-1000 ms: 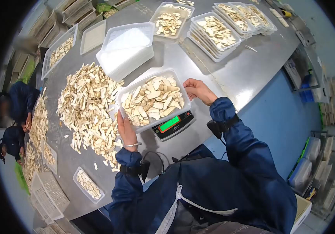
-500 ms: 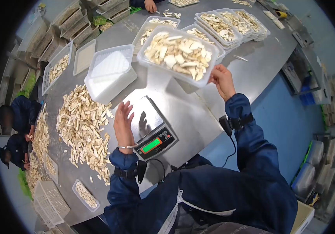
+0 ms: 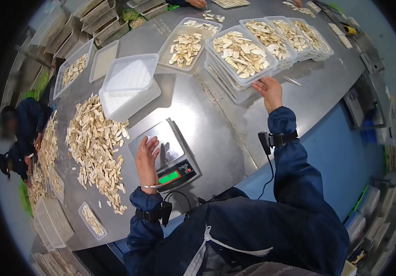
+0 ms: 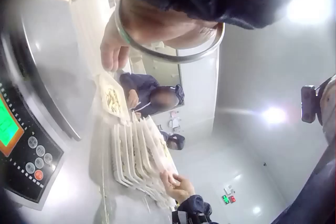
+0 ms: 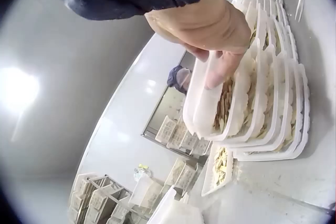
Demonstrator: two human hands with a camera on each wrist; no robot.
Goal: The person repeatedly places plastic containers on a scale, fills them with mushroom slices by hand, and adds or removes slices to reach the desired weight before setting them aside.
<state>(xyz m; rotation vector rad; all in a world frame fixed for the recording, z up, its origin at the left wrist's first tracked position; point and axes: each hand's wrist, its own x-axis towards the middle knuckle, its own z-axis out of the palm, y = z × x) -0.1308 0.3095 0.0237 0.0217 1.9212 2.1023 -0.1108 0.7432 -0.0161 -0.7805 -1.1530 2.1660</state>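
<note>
My right hand [image 3: 270, 95] pinches the near edge of a clear tray [image 3: 212, 49] of pale mushroom-like slices [image 3: 241, 53], which lies on top of a stack. In the right wrist view, the fingers of that hand [image 5: 210, 32] are at the rim of the outermost tray [image 5: 198, 100]. My left hand [image 3: 147, 163] is held over the left side of a digital scale [image 3: 189, 181], fingers spread slightly and holding nothing. The scale's metal plate [image 3: 170, 138] bears no tray, and its display glows green. In the left wrist view, the left hand [image 4: 152, 27] hangs beside the scale [image 4: 50, 174].
A heap of slices [image 3: 94, 142] covers the left of the metal table, beside stacked white-lined containers [image 3: 131, 99]. More filled tray stacks [image 3: 294, 55] stand at the back right. A small tray [image 3: 92, 221] lies near the front left edge. Other people [image 3: 30, 119] are at the left side.
The filled tray has gone from the scale to the stack at the back right, carried by my right hand. My left hand has let go of it and stays by the scale.
</note>
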